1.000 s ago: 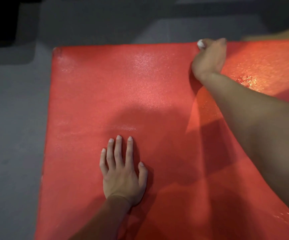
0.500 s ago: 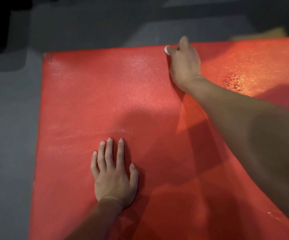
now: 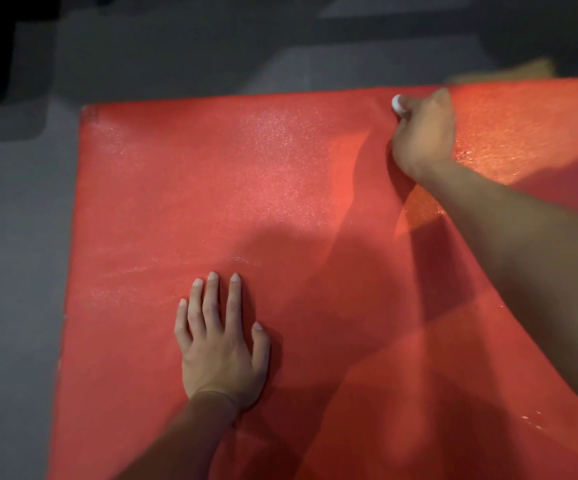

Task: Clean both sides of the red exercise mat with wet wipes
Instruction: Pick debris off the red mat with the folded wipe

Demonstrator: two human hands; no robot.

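Your left hand (image 3: 220,344) lay flat, fingers straight, on the red exercise mat (image 3: 183,202); your right hand (image 3: 422,136) gripped a white wet wipe (image 3: 398,105) near its far edge.

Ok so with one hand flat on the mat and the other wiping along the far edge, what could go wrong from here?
1. The wet wipe is bunched small in the right hand, so strokes may leave unwiped strips.
2. The red mat glistens wet near that hand; the left hand, pressing flat on it, could slip if it moves onto the damp part.
3. Wiping at the far edge, the wipe may run off onto the grey floor and pick up dirt.
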